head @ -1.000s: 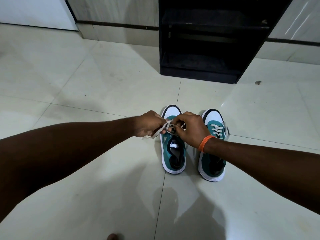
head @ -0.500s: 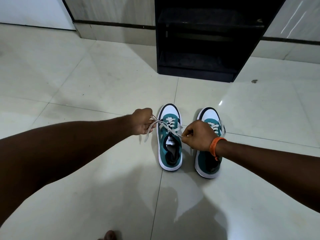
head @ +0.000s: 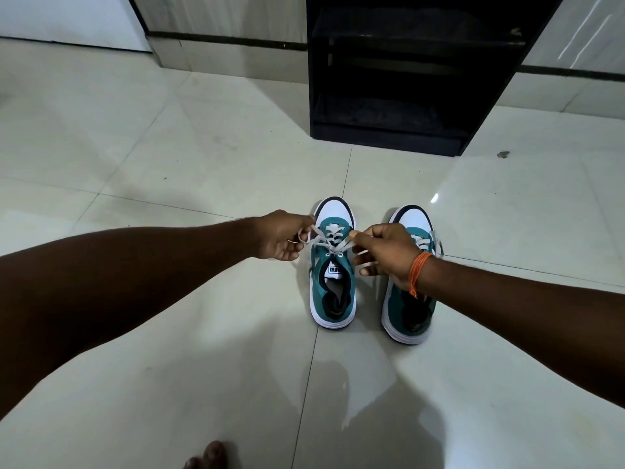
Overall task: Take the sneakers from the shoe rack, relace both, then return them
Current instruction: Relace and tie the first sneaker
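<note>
Two teal-and-white sneakers stand side by side on the tiled floor, toes pointing away from me. The left sneaker point(head: 333, 292) has its white lace point(head: 333, 243) crossed over the tongue. My left hand point(head: 282, 236) pinches one lace end to the left of this shoe. My right hand point(head: 384, 253), with an orange thread band on the wrist, pinches the other end on the right. That hand and wrist hide the middle of the right sneaker point(head: 407, 319); only part of its lacing shows.
The black shoe rack point(head: 389, 130) stands open against the wall straight ahead, beyond the shoes. A small dark speck point(head: 503, 154) lies on the tiles to its right. My bare toes point(head: 209, 456) show at the bottom edge.
My hands first met over the left sneaker's lace, then drew apart sideways, pulling the two ends taut. Now they sit a little closer to the shoe, still holding the ends.
</note>
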